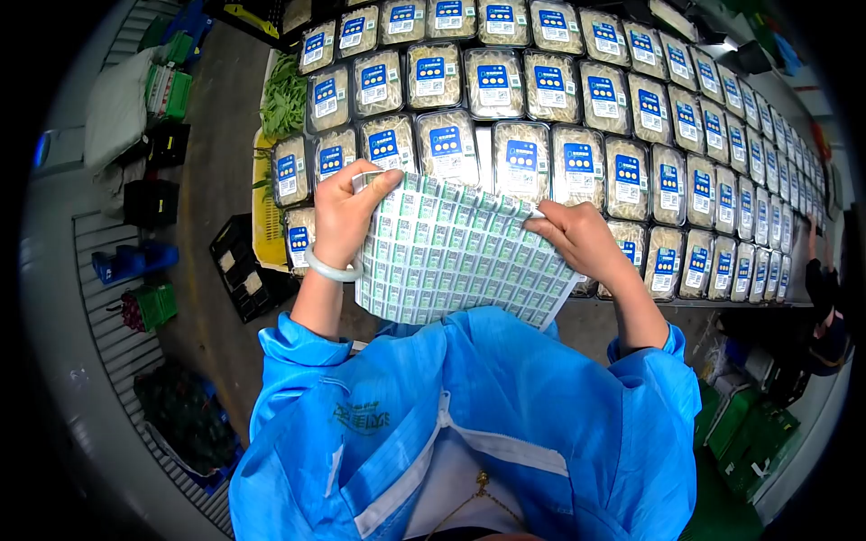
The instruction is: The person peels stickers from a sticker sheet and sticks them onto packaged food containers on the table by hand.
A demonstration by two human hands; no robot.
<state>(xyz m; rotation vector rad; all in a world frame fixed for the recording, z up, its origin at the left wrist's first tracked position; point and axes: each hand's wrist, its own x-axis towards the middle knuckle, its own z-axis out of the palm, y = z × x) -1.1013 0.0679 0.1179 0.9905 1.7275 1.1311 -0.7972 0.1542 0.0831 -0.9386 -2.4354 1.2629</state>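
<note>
A wide sheet of small green-and-white stickers (451,252) hangs between my hands, in front of my chest. At its upper left corner my left hand (352,207) is closed, thumb on top; a pale bangle circles that wrist. My right hand (585,236) pinches the upper right edge, and the top of the sheet curls over a little. Just beyond the sheet stand rows of clear-lidded packs with blue-and-white labels (520,162). Some of these packs also carry a small green sticker at the side. The sheet hides the nearest packs in the middle.
At the left end of the table is a yellow crate (267,212) with leafy greens (284,97) behind it. A black crate (245,269) sits on the floor to the left. Green crates (749,433) are stacked at lower right. Another person (825,316) stands at the far right.
</note>
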